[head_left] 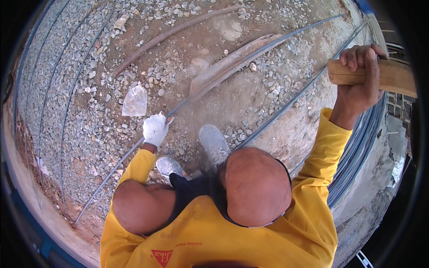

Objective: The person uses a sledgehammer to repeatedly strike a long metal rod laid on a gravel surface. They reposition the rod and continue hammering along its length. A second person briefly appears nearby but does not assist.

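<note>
In a white knit glove, my left hand (155, 128) is closed around a long thin steel rebar (111, 172) that runs from the lower left up to the far right. Farther along, the bar lies over a worn wooden board (210, 81) on the ground. Raised at the right, my bare right hand (363, 76) grips a thick piece of timber (400, 78), whose blunt end points left. The timber is held up apart from the rebar, and its other end runs toward the dark right rim.
Gravel (80, 111) and dirt surround my shoes (213, 142). A curved brown pole (174, 30) and a clear plastic bag (135, 101) lie ahead. More rebars curve at the left; a thick bundle of bars (359, 152) lies at the right beside a concrete strip.
</note>
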The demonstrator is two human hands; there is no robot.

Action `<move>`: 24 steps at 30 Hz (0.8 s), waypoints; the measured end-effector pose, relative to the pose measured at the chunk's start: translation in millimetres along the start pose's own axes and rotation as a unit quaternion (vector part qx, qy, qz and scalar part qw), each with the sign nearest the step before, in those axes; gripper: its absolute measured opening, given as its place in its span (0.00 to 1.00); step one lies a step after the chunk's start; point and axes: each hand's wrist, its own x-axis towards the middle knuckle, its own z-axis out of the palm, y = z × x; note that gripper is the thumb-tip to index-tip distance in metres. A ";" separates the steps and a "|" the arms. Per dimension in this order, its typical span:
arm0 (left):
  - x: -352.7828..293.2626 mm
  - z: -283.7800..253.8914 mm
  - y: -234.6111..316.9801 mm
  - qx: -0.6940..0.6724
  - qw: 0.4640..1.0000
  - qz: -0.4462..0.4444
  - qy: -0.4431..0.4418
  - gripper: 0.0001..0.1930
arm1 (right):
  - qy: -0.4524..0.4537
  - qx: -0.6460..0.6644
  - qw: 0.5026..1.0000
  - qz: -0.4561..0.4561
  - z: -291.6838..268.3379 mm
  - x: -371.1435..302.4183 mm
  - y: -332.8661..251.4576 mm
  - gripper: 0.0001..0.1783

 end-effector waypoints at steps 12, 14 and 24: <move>-7.1 -3.9 -5.4 -0.033 0.999 0.026 0.030 0.21 | 0.037 -0.146 0.866 0.476 -97.7 -297.9 129.2 0.12; -11.0 -5.7 -6.4 -0.053 0.992 0.047 0.100 0.20 | 0.064 -0.153 0.836 0.522 -109.8 -302.7 107.9 0.12; -34.2 37.3 -35.6 -0.441 0.890 -0.113 0.021 0.18 | 0.051 -0.278 0.770 0.573 -145.6 -409.8 133.9 0.13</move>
